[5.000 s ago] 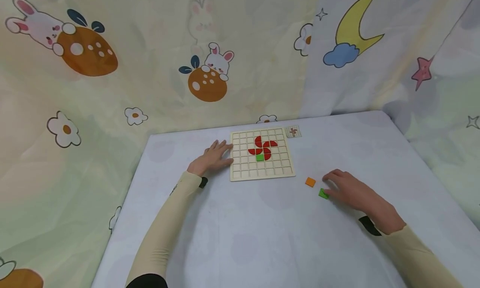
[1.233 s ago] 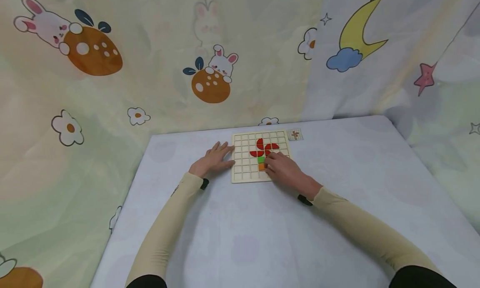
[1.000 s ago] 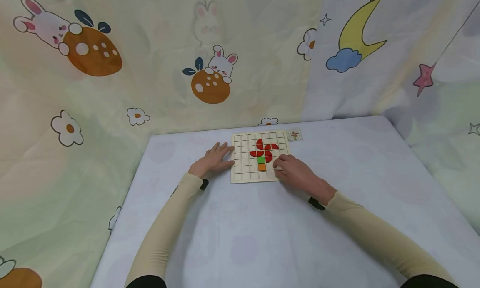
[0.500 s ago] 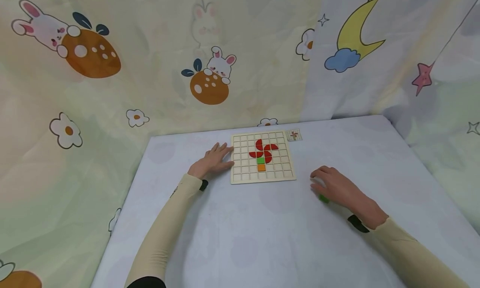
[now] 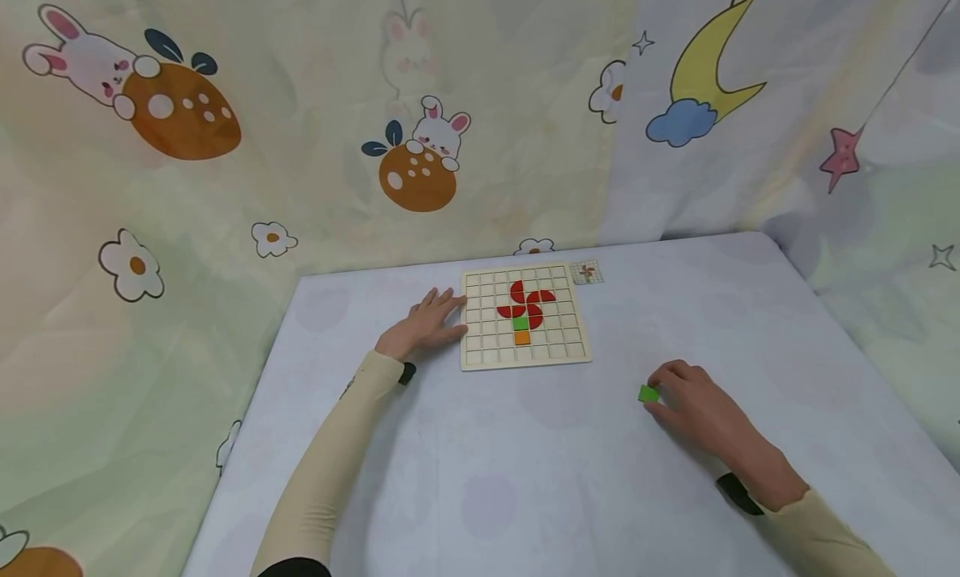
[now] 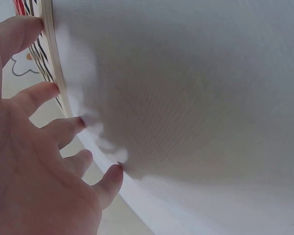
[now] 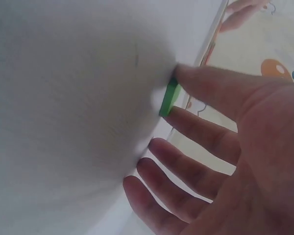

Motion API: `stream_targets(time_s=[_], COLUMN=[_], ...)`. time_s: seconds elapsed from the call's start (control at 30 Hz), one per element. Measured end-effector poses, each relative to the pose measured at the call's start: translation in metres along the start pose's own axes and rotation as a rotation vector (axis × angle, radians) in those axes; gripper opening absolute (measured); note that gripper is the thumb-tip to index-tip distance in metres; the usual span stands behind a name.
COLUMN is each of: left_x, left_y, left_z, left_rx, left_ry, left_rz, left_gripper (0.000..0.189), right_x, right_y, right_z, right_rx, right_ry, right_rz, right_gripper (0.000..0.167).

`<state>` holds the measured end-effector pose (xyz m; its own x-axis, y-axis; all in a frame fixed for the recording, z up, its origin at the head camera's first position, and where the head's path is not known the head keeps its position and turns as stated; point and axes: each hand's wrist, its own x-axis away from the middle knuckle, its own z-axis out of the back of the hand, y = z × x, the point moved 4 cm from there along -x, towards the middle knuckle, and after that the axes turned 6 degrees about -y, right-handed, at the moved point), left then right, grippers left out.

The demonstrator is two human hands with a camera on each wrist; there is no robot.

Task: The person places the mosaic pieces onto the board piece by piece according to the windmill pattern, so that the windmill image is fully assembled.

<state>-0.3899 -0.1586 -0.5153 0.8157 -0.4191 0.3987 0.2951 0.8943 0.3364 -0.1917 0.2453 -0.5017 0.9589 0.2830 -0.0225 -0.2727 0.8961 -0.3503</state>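
My left hand (image 5: 422, 325) rests on the table with its fingers spread, thumb and index fingertip against the left edge of the wooden grid board (image 5: 480, 357). On that board, red rounded pieces (image 5: 534, 315) form a pinwheel, with a green square tile (image 5: 521, 323) and an orange square tile (image 5: 522, 338) in a column below. To the board's lower right, my right hand (image 5: 697, 406) pinches a loose green tile (image 5: 648, 393) between thumb and index finger. The right wrist view shows this green tile (image 7: 169, 98) edge-on at the tabletop, with the other fingers apart from it.
A small pattern card (image 5: 587, 272) lies beside the board's upper right corner. The white-covered table (image 5: 487, 477) ends at a back edge close behind the board. Behind it hangs a cloth (image 5: 315, 143) printed with rabbits, flowers and a moon.
The orange tile went from the table onto the board below the green one. My right hand then moved back right and took hold of the loose green tile. My left hand stayed put.
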Motion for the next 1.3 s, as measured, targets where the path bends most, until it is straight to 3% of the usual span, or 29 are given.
stream_targets(time_s=[0.2,0.5,0.83,1.3], left_x=[-0.001,0.000,0.003,0.001], left_y=[-0.002,-0.002,0.001,-0.001], left_z=[-0.001,-0.001,0.000,0.000], left_rx=[-0.003,-0.006,-0.001,0.019], left_ry=[0.007,0.007,0.008,0.016], left_rz=[-0.005,-0.005,0.003,-0.006], left_gripper=[0.072,0.074,0.072,0.071], right_x=[0.001,-0.012,-0.053,-0.116], right_y=[-0.003,-0.011,-0.040,-0.085], right_z=[0.000,0.003,-0.003,-0.027], right_rx=[0.026,0.050,0.019,0.026], right_ry=[0.077,0.032,-0.059,-0.094], right_rz=[0.068,0.050,0.110,0.226], right_gripper=[0.021,0.025,0.023,0.026])
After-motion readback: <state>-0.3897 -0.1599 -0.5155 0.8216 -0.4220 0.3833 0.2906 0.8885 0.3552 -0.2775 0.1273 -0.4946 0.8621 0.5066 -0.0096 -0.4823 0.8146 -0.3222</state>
